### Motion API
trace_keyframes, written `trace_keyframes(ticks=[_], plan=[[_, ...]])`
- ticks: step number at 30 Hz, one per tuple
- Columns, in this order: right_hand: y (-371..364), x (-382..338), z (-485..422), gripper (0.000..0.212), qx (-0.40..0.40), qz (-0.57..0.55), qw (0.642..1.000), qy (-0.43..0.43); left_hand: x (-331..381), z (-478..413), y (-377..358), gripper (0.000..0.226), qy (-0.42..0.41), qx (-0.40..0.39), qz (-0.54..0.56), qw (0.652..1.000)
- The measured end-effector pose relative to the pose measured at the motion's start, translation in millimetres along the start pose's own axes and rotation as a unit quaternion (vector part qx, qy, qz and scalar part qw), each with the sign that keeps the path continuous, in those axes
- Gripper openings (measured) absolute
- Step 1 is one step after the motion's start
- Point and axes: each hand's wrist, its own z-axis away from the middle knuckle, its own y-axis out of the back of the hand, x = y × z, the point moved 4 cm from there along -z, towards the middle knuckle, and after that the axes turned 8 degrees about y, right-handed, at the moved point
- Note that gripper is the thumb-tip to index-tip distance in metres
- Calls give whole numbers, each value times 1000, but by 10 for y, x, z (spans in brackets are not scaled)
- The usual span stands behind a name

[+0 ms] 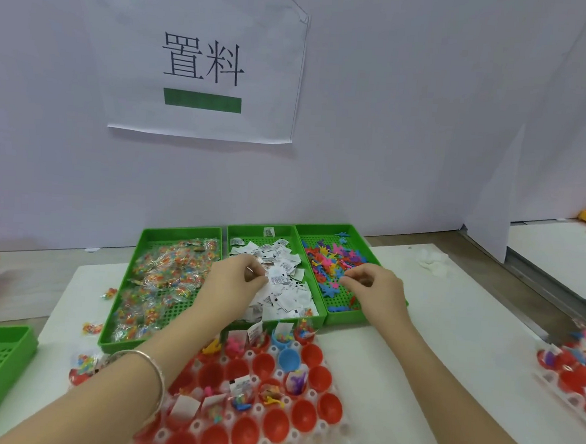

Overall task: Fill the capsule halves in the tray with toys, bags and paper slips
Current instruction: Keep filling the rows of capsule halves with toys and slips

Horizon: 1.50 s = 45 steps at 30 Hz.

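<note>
White table [433,316], mid-pickup: left hand [235,280] pinches paper slips [287,297], right hand [376,288] curls into the toys [330,262], hold unclear. Next I'd guess both go into empty capsule halves [303,416].

Print on paper slips [281,277] too small to read. Left hand [236,276] and right hand [375,288]: fingertips curl under, grasp not discernible. Left forearm [103,387] covers part of capsule tray [332,430].
</note>
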Motion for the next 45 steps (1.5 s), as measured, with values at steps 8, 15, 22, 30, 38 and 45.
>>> trace_keyframes(ticks=[8, 15, 22, 30, 38, 45], plan=[[-70, -950, 231, 17, -193, -283, 939, 33, 129, 351, 333, 9, 68, -35, 325, 943], [-179, -1329, 321, 7, -263, -282, 922, 30, 297, 588, 413, 13, 98, -118, 429, 890], [-210, -1301, 453, 20, -258, -347, 902, -23, 225, 784, 374, 29, 108, -217, 511, 825], [-270, -1272, 573, 7, -225, -310, 924, -15, 95, 906, 387, 32, 102, -221, 510, 825], [-431, -1295, 649, 15, -257, -271, 928, -16, -116, 925, 454, 36, 83, -134, 373, 914], [-466, -1238, 584, 5, -187, -325, 927, -12, -477, 534, 781, 26, 37, 11, 119, 992]])
